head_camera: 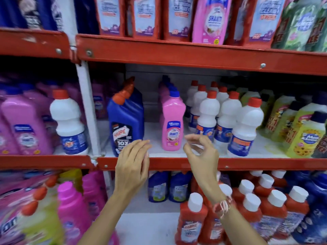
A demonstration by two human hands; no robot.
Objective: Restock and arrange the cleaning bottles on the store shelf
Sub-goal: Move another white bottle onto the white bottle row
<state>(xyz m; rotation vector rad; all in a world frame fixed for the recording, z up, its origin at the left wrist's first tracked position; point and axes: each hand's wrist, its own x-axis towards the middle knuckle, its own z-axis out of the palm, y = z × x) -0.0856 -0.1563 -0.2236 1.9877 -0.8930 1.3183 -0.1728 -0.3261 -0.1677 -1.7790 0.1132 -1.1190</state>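
On the middle shelf [159,163] a blue bottle with an orange angled cap [126,119] stands left of a pink bottle with a blue cap [172,124]. More pink bottles line up behind it. Several white bottles with red caps [228,119] stand to the right. My left hand [132,163] hovers at the shelf's front edge, just below the blue bottle, fingers loosely apart and empty. My right hand [201,152] is raised beside the pink bottle's base, fingers curled but holding nothing.
Yellow-green bottles [300,137] fill the shelf's right end. A white bottle [69,124] and pink bottles [23,128] stand in the left bay. Refill pouches [210,20] hang on the top shelf. Red bottles with white caps [251,209] and blue bottles [168,186] fill the lower shelf.
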